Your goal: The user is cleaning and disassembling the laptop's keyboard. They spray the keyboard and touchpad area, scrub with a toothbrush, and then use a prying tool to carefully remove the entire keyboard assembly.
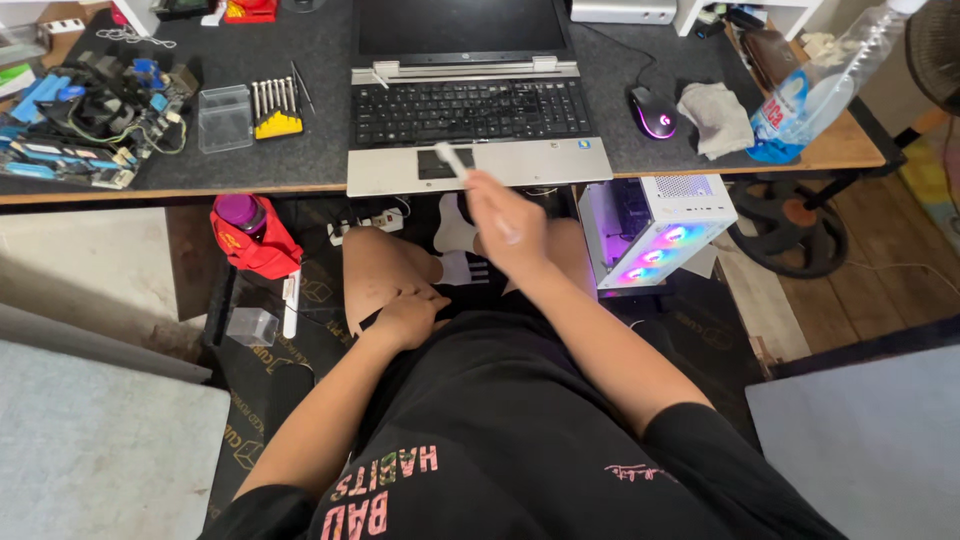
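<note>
Right hand (507,222) is pinching a thin white swab-like stick (452,160), holding it up mid-frame over the open laptop's (470,110) palmrest. Left hand (405,318) is resting loosely on the thigh, holding nothing. Looks like cleaning is barely getting going. Counting: one laptop, one mouse (653,112), one screwdriver set (276,108) upper left.

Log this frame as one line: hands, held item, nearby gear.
right hand: holds white swab over laptop | left hand: rests on thigh, empty | desk: screwdriver set, mouse
</note>
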